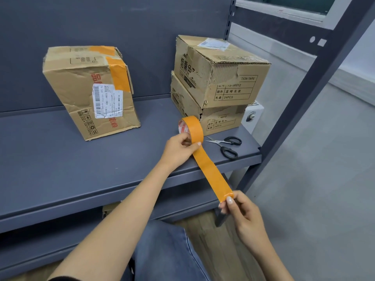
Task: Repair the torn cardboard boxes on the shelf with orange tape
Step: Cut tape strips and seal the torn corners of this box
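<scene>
On the dark grey metal shelf [60, 159] in front of me, I take the job to be roughly a third done. Well to the left of the stack of two torn brown cardboard boxes [219, 86], the single dented brown cardboard box [91, 92] already wears orange strips across its top and down its upper right corner, so I count that one as mended. The stack itself shows no orange at all: the upper box has a ragged tear across its near face, and the lower one is ripped along its top edge, so both are left to do. Just in front of the stack's lower box, my left hand [178, 149] grips the round roll of orange adhesive tape [191, 128], fingers curled round its rim and thumb near the point where the tape leaves it. My right hand [241, 209], nearer to me than the stack and past the shelf's front edge, pinches the free end of the orange strip [211, 171], which runs taut between my hands. Black-handled steel scissors [227, 145] lie on the shelf just right of the roll, in front of the stack, ready for the cut that I judge comes next. Behind the stack rises a grey back panel; to its right stand a slanted grey upright, a pale wall and a grey floor. Below the shelf is another grey level.
</scene>
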Available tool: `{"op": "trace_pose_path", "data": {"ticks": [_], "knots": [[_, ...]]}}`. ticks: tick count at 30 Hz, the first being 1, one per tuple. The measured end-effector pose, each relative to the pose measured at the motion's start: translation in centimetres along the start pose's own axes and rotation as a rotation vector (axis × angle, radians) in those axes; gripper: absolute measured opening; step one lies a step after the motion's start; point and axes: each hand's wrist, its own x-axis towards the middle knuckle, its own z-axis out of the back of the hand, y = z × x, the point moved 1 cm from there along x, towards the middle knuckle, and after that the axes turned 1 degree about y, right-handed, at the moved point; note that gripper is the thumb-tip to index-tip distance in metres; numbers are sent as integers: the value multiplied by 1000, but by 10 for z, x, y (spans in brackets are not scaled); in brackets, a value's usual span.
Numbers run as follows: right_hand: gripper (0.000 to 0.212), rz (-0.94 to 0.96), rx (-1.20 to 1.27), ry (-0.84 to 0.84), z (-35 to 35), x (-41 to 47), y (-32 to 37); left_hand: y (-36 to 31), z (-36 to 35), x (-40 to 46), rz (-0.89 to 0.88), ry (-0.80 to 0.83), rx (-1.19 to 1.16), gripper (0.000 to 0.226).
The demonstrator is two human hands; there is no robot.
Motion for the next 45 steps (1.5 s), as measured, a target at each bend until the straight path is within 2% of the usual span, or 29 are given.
{"op": "trace_pose_path", "data": {"ticks": [3, 7, 10, 13, 18, 21, 24, 26, 28, 31, 32, 34, 37, 38, 40, 45], "knots": [[28, -112, -46, 5, 9, -10, -22, -7, 4, -1, -24, 57, 54, 9], [25, -134, -59, 45, 9, -18, -25, -6, 7, 4, -125, 146, 205, 28], [24, -37, -75, 81, 5, -24, -13, 9, 8, 6, -145, 84, 341, 40], [24, -28, -3, 90, 5, -34, -10, 16, 15, 6, -120, 21, 314, 51], [25, -122, 30, 103, 9, -44, -28, 19, 15, 2, -252, 146, 432, 30], [28, -156, 60, 76, 7, -43, -31, 18, 13, 2, -326, 97, 526, 29], [26, -179, 82, 75, 4, -44, -32, 21, 14, -1, -346, 19, 626, 39], [26, -182, 90, 74, 3, -46, -32, 21, 13, -10, -313, -12, 516, 48], [26, -188, 103, 62, 4, -47, -30, 14, 10, -27, -257, -130, 314, 54], [25, -185, 124, 47, 2, -48, -27, 3, -5, -72, -180, -431, 77, 35], [25, -180, 133, 43, 1, -48, -25, 2, -13, -91, -137, -461, 7, 25], [27, -167, 147, 37, -1, -48, -21, 5, -33, -127, 15, -382, -127, 20], [25, -148, 172, 47, -3, -48, -17, 10, -56, -166, 374, -94, -315, 24], [23, -143, 172, 56, -3, -49, -16, 10, -61, -174, 435, 7, -353, 25], [21, -144, 160, 65, -3, -50, -15, 9, -66, -183, 434, 113, -399, 22], [17, -157, 164, 56, -1, -51, -16, 8, -65, -182, 373, 62, -444, 11]]}}
